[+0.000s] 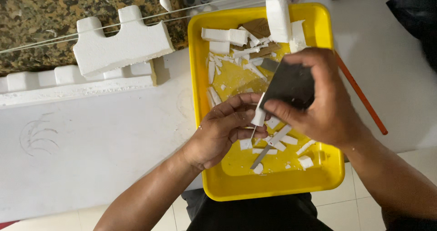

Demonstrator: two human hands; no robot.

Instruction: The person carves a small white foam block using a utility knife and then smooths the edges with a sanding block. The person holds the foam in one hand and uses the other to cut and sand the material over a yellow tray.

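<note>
- Both hands work over the yellow tray [205, 76]; the left hand [218, 133] has its fingers curled and pinches a small white foam piece [258, 117] between thumb and fingertips.
- Right hand [323, 99] is closed around a dark flat sheet, probably sandpaper [289, 85], whose lower edge touches the foam piece.
- Judging from this, the step in hand is the smoothing of the small piece; the next move seems to call for light strokes and a firm pinch, because the piece is thin.
- On the far left of the white bench [91, 144] lie a large notched foam block [123, 42] and a long foam strip [68, 92].
- Inside the tray lie many foam offcuts [227, 35] and a thin blade-like tool [271, 144], just under the hands.
- To the right of the tray lies an orange stick [362, 96].
</note>
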